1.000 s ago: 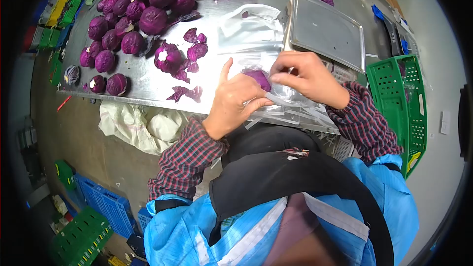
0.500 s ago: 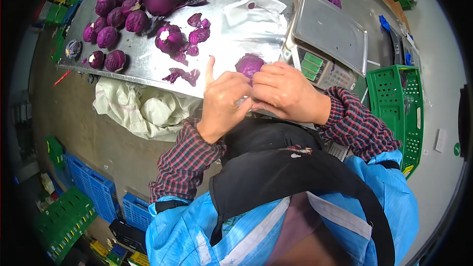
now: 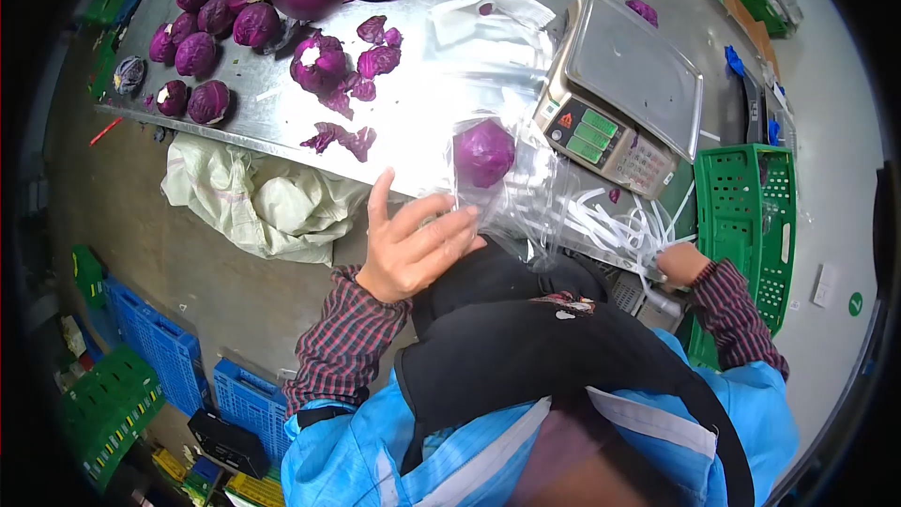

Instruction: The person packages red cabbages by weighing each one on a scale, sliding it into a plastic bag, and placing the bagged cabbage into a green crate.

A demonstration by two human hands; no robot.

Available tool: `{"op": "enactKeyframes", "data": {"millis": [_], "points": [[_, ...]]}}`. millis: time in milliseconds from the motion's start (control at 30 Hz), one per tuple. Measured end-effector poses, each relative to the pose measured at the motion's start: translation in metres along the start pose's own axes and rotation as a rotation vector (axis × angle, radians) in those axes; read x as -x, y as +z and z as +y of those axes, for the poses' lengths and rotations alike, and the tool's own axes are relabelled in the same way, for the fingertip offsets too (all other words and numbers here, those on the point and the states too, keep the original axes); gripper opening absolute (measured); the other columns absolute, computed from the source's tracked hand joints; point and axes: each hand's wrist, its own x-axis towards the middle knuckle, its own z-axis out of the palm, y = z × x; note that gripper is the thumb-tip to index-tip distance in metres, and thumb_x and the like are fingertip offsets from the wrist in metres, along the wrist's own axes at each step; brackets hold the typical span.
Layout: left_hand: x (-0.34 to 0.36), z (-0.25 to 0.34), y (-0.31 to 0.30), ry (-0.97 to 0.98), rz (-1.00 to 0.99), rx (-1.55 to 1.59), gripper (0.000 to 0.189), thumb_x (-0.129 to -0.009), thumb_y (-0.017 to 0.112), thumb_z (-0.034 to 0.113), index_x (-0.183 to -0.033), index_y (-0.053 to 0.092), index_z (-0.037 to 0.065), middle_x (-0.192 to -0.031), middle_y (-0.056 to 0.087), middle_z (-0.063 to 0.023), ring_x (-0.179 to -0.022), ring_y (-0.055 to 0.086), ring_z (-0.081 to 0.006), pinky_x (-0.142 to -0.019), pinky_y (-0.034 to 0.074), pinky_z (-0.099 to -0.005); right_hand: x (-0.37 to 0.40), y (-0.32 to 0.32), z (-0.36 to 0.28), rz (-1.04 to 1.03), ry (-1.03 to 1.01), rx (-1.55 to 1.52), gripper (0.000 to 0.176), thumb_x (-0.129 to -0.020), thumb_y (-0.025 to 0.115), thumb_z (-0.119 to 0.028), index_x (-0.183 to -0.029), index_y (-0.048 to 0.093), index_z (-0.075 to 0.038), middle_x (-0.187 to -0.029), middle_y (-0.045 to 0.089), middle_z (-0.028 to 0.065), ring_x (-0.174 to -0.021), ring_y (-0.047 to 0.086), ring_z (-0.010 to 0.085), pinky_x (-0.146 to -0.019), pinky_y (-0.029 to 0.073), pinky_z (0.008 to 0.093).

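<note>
A red cabbage [image 3: 484, 152] lies inside a clear plastic bag [image 3: 535, 216] at the table's front edge. My left hand [image 3: 418, 246] is at the bag's left side, below the cabbage. Its fingers are stretched out and apart, with the fingertips at the film. To the right, a loose bundle of white strips [image 3: 610, 225] lies beside the bag, under the scale's front. My right hand [image 3: 682, 263] is at the right end of these strips with its fingers curled in. Its fingertips are mostly hidden, and what they hold does not show.
A weighing scale [image 3: 633, 84] with a lit green display stands right of the bag. More red cabbages [image 3: 255, 25] and loose purple leaves [image 3: 378, 60] lie to the left. A green crate [image 3: 727, 207] stands at the right; a pale sack [image 3: 272, 202] sits below the table edge.
Both hands were together at the bag just below the cabbage. My right hand has moved away right to the white strips; my left hand's fingers have spread. The bag and strips now show more.
</note>
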Motion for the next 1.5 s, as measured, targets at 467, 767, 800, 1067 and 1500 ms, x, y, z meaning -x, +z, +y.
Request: {"op": "enactKeyframes", "data": {"millis": [467, 767, 800, 1067, 1500], "points": [[0.048, -0.016, -0.037, -0.054, 0.038, -0.209, 0.036, -0.066, 0.084, 0.031, -0.089, 0.063, 0.014, -0.112, 0.061, -0.0005, -0.102, 0.057, -0.0179, -0.107, 0.029, -0.0539, -0.147, -0.161, -0.056, 0.733, -0.609, -1.268, 0.015, -0.079, 0.060, -0.001, -0.092, 0.067, 0.002, -0.090, 0.067, 0.0055, -0.084, 0.059, 0.0114, -0.078, 0.046, 0.0262], [0.048, -0.037, 0.084, -0.410, -0.001, 0.206, 0.036, -0.083, 0.072, 0.022, -0.110, 0.058, 0.002, -0.096, 0.062, -0.0082, -0.094, 0.059, -0.0267, -0.096, 0.042, -0.0450, -0.148, -0.168, -0.064, 0.756, -0.532, -1.247, 0.014, -0.086, 0.061, -0.009, -0.093, 0.068, 0.001, -0.086, 0.067, 0.0043, -0.076, 0.058, 0.0076, -0.070, 0.046, 0.0231], [0.051, -0.045, 0.091, -0.823, -0.012, 0.342, 0.024, -0.089, 0.063, 0.021, -0.103, 0.059, 0.002, -0.088, 0.063, -0.0078, -0.088, 0.060, -0.0241, -0.090, 0.045, -0.0405, -0.156, -0.168, -0.062, 0.772, -0.415, -1.417, 0.015, -0.088, 0.060, -0.011, -0.092, 0.067, 0.001, -0.084, 0.067, 0.0051, -0.074, 0.059, 0.0083, -0.068, 0.046, 0.0230], [0.029, -0.088, 0.079, -1.563, 0.284, 1.235, 0.019, -0.093, 0.055, 0.021, -0.086, 0.060, 0.003, -0.072, 0.061, -0.0061, -0.066, 0.061, -0.0164, -0.070, 0.048, -0.0297, -0.189, -0.151, -0.068, 0.864, -0.098, -2.090, 0.016, -0.087, 0.058, -0.015, -0.076, 0.057, -0.003, -0.067, 0.055, 0.0033, -0.057, 0.056, 0.0122, -0.052, 0.051, 0.0283], [-0.017, -0.100, 0.111, -0.379, -0.556, 0.296, 0.080, -0.064, 0.082, 0.034, -0.134, 0.047, 0.019, -0.141, 0.035, -0.0141, -0.132, 0.027, -0.0395, -0.107, 0.026, -0.0540, -0.160, -0.148, -0.108, 1.205, 0.346, -0.986, 0.019, -0.084, 0.062, -0.017, -0.097, 0.057, -0.004, -0.096, 0.059, 0.0105, -0.083, 0.063, 0.0245, -0.072, 0.050, 0.0361]]}}
